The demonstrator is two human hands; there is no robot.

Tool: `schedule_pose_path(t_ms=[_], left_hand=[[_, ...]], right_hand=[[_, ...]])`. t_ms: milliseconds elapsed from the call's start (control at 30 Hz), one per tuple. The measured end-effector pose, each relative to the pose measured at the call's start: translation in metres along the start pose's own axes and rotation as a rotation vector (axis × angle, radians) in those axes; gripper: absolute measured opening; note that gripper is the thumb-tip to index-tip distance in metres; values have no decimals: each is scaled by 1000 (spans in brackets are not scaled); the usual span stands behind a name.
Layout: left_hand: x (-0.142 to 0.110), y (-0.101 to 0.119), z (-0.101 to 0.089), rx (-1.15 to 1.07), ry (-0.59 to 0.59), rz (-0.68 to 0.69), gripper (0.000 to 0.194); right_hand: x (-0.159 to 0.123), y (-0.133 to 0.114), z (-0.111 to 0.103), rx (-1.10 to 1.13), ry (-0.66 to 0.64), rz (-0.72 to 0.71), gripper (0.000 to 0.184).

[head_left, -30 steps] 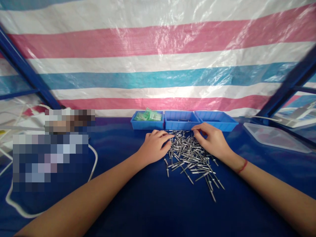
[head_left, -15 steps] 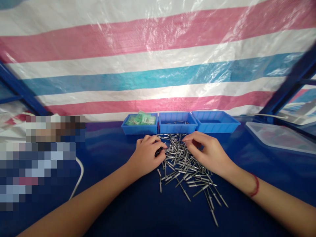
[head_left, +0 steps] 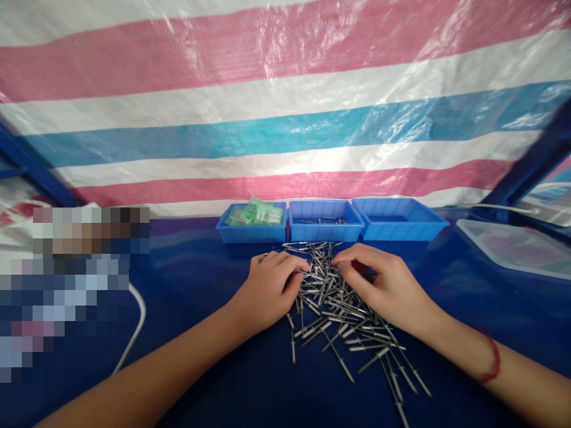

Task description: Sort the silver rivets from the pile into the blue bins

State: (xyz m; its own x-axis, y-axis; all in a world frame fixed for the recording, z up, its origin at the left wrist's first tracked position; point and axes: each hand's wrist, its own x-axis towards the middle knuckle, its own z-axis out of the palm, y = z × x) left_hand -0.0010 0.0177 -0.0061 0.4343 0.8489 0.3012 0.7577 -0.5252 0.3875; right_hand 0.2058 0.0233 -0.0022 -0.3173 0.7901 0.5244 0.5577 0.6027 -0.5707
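A loose heap of silver blind rivets (head_left: 328, 297) lies on the dark blue table between my hands, with several strays spread toward me. At the heap's left side is my left hand (head_left: 270, 291), its fingers curled and thumb close to the index finger around some rivets, mostly hidden by the palm. My right hand (head_left: 392, 288) reaches into the heap from the right. Its thumb and index fingertip pinch together at the rivets; a single rivet there is too small to make out clearly. A red cord circles the right wrist.
Behind the heap, three blue bins stand in a row: the left bin (head_left: 252, 235) holds green packets (head_left: 259, 213), the middle bin (head_left: 328, 233) a few rivets, the right bin (head_left: 404, 229) nothing visible. A translucent plastic lid (head_left: 513, 249) lies right. A white cable (head_left: 139, 321) runs left, near a blurred-out area.
The view has shifted slightly, so bins and heap appear a little larger. My left fingers have come closer together over the rivets; my right hand keeps its pinch at the heap.
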Motion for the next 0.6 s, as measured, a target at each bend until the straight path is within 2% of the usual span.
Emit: schedule_pose_path(t_ms=[200, 333, 433, 600], left_hand=[[-1, 1, -2, -55, 174, 6, 22], [-5, 13, -3, -230, 289, -29, 19], [-10, 23, -1, -344, 298, -56, 14], [-11, 27, 4, -361, 284, -61, 8]], right_hand=[[-1, -4, -2, -1, 19, -23, 13], [-6, -17, 0, 73, 10, -11, 9], [-10, -26, 3, 185, 0, 58, 10], [-12, -30, 5, 301, -23, 92, 10]])
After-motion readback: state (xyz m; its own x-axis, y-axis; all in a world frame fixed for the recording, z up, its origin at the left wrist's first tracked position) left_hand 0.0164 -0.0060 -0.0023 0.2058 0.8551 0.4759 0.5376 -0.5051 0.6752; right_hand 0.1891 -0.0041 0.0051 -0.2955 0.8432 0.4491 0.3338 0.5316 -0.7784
